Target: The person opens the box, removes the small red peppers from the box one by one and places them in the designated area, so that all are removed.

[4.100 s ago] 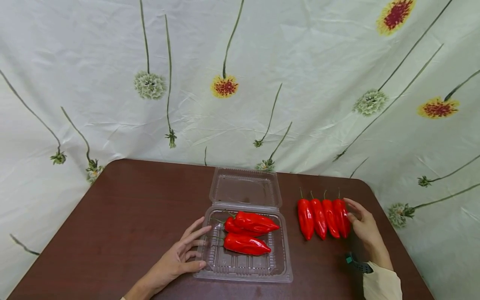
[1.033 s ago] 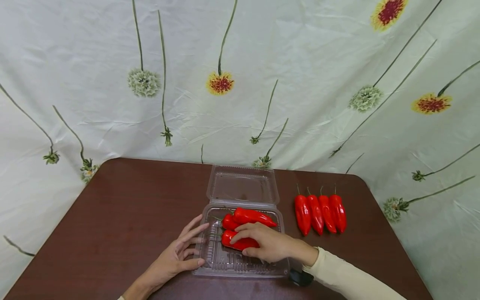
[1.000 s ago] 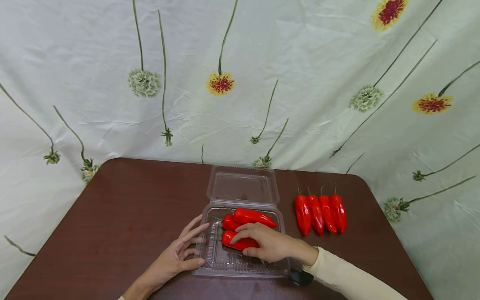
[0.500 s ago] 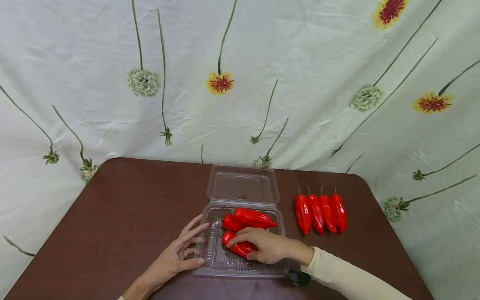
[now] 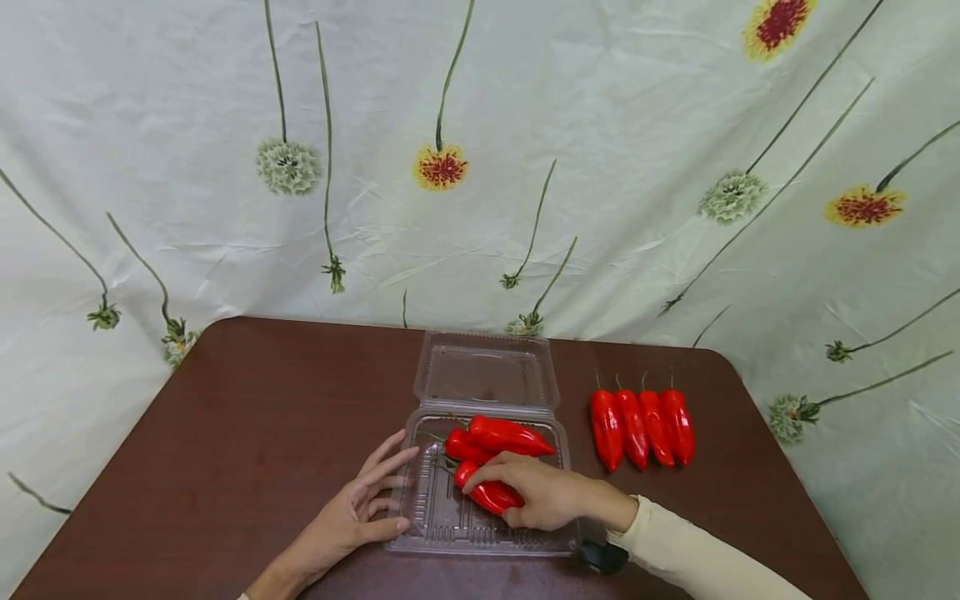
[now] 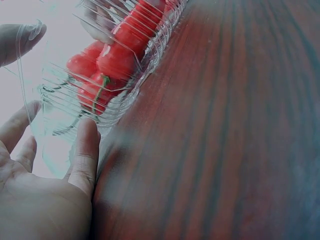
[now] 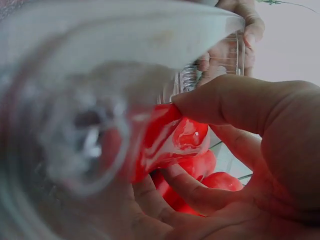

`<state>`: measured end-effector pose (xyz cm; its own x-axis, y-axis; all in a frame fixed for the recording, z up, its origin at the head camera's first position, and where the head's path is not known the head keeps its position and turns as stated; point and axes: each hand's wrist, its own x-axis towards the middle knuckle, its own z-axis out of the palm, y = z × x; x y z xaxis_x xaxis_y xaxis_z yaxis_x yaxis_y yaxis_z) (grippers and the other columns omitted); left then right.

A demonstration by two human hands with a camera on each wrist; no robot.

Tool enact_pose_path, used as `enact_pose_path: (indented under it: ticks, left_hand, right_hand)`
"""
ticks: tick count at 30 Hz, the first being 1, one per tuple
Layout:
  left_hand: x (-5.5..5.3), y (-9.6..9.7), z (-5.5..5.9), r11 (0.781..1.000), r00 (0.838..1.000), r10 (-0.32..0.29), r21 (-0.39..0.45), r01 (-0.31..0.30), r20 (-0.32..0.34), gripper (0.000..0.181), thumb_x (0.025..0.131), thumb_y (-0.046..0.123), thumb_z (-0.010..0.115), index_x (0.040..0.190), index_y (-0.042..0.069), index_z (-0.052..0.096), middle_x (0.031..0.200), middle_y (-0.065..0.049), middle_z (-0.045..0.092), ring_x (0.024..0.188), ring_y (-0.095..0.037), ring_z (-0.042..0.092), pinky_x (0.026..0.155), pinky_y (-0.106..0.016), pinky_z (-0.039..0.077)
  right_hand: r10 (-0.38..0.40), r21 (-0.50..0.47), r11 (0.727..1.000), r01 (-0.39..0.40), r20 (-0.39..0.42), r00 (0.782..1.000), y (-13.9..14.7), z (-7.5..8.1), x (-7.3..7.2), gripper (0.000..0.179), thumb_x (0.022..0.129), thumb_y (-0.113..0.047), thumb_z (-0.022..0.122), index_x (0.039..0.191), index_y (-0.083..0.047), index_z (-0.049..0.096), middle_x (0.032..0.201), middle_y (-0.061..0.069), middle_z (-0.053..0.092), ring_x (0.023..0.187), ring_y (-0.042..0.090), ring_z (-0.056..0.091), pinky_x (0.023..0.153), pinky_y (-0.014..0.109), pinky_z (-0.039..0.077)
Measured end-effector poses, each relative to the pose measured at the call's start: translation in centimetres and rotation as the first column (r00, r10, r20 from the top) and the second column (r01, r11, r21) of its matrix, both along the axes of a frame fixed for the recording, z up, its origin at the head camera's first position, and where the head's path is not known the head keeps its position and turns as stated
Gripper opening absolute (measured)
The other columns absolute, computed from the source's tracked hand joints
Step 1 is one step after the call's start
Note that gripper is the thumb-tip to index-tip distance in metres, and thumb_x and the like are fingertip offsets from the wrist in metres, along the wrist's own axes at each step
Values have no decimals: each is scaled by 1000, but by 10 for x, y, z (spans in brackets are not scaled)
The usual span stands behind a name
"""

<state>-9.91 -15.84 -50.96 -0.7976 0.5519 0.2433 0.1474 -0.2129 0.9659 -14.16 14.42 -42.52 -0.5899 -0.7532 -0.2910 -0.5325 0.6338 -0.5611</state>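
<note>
A clear plastic clamshell container [image 5: 420, 533] lies with its lid folded back, red peppers inside. My right hand [image 5: 543, 492] grips the nearest red pepper [image 5: 480, 490] between thumb and fingers, low in the container. In the right wrist view, the thumb presses that pepper [image 7: 172, 137] from one side and the fingers lie on the other. Two more red peppers [image 5: 510, 435] rest behind it, one partly over the other. My left hand [image 5: 356, 504] lies along the container's left side with fingers spread, and in the left wrist view its fingertips [image 6: 87, 132] are right at the clear wall.
The container's lid [image 5: 483, 371] lies toward the table's back edge. Several red peppers [image 5: 632, 429] are lined up side by side on the brown table [image 5: 285, 400], right of the container, stems pointing away. A flowered cloth [image 5: 600, 100] hangs behind the table.
The right hand came from the row of peppers to the container. It has since turned the nearest pepper to a slant and shifted it slightly right. The left hand stays in place.
</note>
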Motion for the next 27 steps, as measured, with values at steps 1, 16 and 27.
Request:
enact_pose_path:
  ticks: [1, 16, 27]
  left_hand:
    - [0, 0, 0, 1000, 1000, 3, -4, -3, -3, 78, 93, -8, 63, 158, 2, 23, 167, -12, -10, 131, -15, 45, 97, -24, 50]
    - [1, -1, 2, 1000, 1000, 0, -7, 0, 7, 78, 93, -8, 63, 158, 2, 22, 167, -11, -10, 131, -16, 46, 96, -24, 50]
    - [0, -1, 1, 1000, 1000, -2, -1, 2, -8, 78, 93, -8, 63, 159, 3, 23, 167, -12, -10, 131, -16, 45, 97, -24, 50]
  right_hand:
    - [2, 4, 1000, -2, -1, 1000, 0, 0, 0, 59, 86, -2, 72, 136, -32, 58, 137, -5, 56, 127, 11, 48, 106, 34, 44]
    - [-13, 30, 999, 10, 87, 996, 5, 2, 2, 61, 80, 1, 72, 127, -36, 61, 125, -4, 51, 115, 9, 45, 91, 27, 46]
    - [87, -84, 993, -83, 35, 996, 16, 6, 3, 69, 85, 4, 66, 143, -32, 52, 136, -6, 55, 119, 7, 47, 100, 28, 45]
